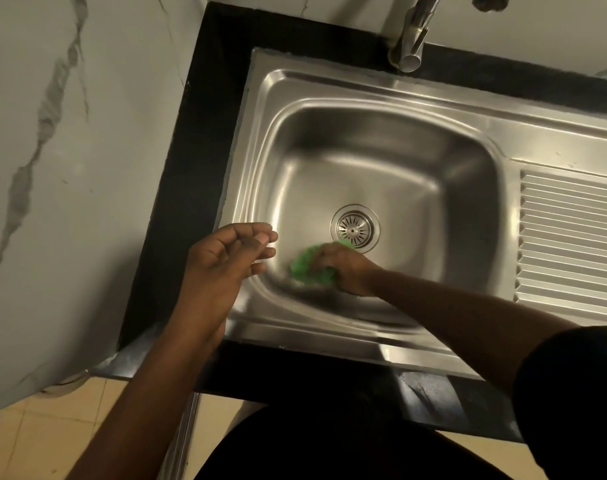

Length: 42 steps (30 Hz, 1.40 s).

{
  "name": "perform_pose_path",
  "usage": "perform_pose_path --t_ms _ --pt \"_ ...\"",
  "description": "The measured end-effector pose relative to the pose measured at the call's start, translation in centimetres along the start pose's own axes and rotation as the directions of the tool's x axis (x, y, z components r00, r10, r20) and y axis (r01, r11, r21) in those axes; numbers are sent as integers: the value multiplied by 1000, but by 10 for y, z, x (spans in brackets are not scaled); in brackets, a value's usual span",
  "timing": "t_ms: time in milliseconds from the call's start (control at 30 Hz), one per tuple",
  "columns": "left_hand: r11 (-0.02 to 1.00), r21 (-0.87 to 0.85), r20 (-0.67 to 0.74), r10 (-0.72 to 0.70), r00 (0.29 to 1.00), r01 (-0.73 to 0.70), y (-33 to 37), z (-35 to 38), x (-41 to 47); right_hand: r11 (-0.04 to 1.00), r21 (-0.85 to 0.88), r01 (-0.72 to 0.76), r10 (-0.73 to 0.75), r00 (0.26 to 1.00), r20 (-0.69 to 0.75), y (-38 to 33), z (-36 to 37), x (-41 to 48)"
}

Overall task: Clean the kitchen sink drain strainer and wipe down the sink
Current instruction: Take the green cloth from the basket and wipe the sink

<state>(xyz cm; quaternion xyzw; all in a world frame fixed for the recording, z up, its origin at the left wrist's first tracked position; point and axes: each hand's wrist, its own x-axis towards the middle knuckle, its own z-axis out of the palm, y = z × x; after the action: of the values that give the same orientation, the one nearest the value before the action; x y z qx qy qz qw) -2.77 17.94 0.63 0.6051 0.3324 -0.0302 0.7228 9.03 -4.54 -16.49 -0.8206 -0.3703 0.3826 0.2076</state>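
Observation:
A stainless steel sink [374, 143] fills the middle of the view, with a round slotted drain strainer [354, 229] seated in its floor. My right hand [347, 270] grips a green scrub pad [307, 266] and presses it on the basin floor just in front of the strainer, toward the near-left wall. The pad looks blurred. My left hand [225, 258] hovers over the sink's left rim with fingers loosely curled and nothing in it.
A chrome tap [414, 39] overhangs the sink's back edge. A ribbed drainboard [572, 237] lies to the right. Black countertop [198, 168] frames the sink, with a marbled white wall [70, 168] on the left and tan floor tiles [70, 420] below.

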Motion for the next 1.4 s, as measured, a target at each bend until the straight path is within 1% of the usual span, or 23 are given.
perform_pose_path --t_ms 67,133,200,233,300,333,367,433,500,533,567,633,733,800,833,867,900,933,1000,1133,1200,1267,1400 --pt "1000 7 12 6 1000 -6 1 2 1 989 -14 -146 146 988 52 13 0 -25" --pt "1000 15 17 8 1000 -8 1 2 2 974 -114 -194 204 976 75 33 -7 -44" --pt "1000 20 22 1 1000 -1 1 3 3 940 -194 -282 319 927 197 47 -30 -60" --pt "1000 21 25 -2 1000 1 0 3 4 913 -202 -355 395 895 209 56 -44 -65" --pt "1000 18 24 -4 1000 3 0 4 6 840 -117 -529 537 842 52 76 -69 -70" --pt "1000 16 22 -6 1000 6 0 4 6 784 -1 -621 619 782 -80 84 -79 -71" --pt "1000 17 23 -7 1000 7 -1 4 6 721 157 -675 692 689 -214 88 -88 -69" --pt "1000 20 25 -12 1000 11 -1 5 6 612 488 -622 791 483 -376 87 -97 -55" --pt "1000 16 23 -14 1000 14 -2 5 5 483 758 -438 875 282 -394 76 -102 -29" --pt "1000 16 21 -15 1000 15 -3 5 5 408 856 -318 910 217 -353 68 -106 -13" --pt "1000 19 20 -14 1000 14 -4 5 4 323 929 -183 937 199 -286 57 -109 4" --pt "1000 27 22 -7 1000 6 -5 3 4 153 987 54 941 296 -162 35 -111 36" --pt "1000 10 13 -2 1000 2 -6 -3 3 166 982 84 886 425 -186 1 -105 77" --pt "1000 1 6 7 1000 -7 -7 -6 2 201 980 15 806 566 -174 -29 -94 97" --pt "1000 3 0 8 1000 -8 -9 -8 1 263 963 -52 738 654 -166 -43 -86 105" --pt "1000 6 -5 7 1000 -7 -10 -9 1 371 922 -107 649 741 -175 -55 -76 111" --pt "1000 9 -6 5 1000 -5 -11 -10 0 510 849 -135 551 809 -202 -64 -66 112" --pt "1000 7 -4 3 1000 -3 -11 -10 -2 642 755 -136 471 847 -247 -69 -57 113" --pt "1000 -8 -5 2 1000 -2 -11 -8 -4 804 578 -141 369 880 -299 -73 -42 107" --pt "1000 12 17 11 1000 -11 -8 2 -11 920 328 -216 273 952 -139 -66 -11 83" --pt "999 40 37 22 999 -23 -4 10 -14 949 254 -187 203 978 -38 -63 6 66" --pt "998 59 51 32 998 -35 2 16 -16 951 257 -175 161 984 75 -59 16 49" --pt "996 74 77 45 996 -51 12 23 -20 905 312 -288 216 945 246 -53 12 25"
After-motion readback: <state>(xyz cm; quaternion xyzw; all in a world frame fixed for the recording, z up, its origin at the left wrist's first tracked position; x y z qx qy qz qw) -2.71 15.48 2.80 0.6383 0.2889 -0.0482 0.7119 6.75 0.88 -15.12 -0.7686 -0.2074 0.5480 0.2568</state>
